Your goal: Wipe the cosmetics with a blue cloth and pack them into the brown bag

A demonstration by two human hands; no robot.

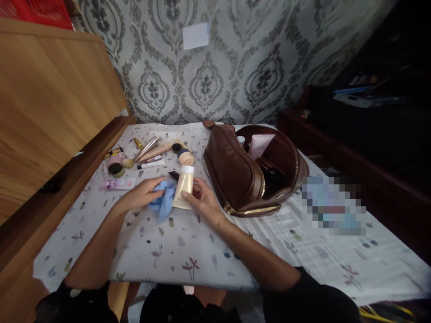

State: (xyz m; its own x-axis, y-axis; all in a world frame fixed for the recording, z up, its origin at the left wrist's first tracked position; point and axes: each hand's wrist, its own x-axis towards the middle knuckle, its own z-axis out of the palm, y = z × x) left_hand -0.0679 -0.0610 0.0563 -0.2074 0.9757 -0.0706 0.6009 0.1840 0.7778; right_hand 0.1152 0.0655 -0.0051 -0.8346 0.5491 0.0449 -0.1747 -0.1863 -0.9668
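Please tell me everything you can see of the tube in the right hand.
The tube is pale cream-yellow, slightly shiny, and looks like soft plastic. A white cap tops it; the lower end is wider and flat. It is held cap up, leaning slightly right in the picture. The right hand grips it from that side, thumb on its front. The blue cloth in the left hand is close at its other side; whether they touch is unclear.
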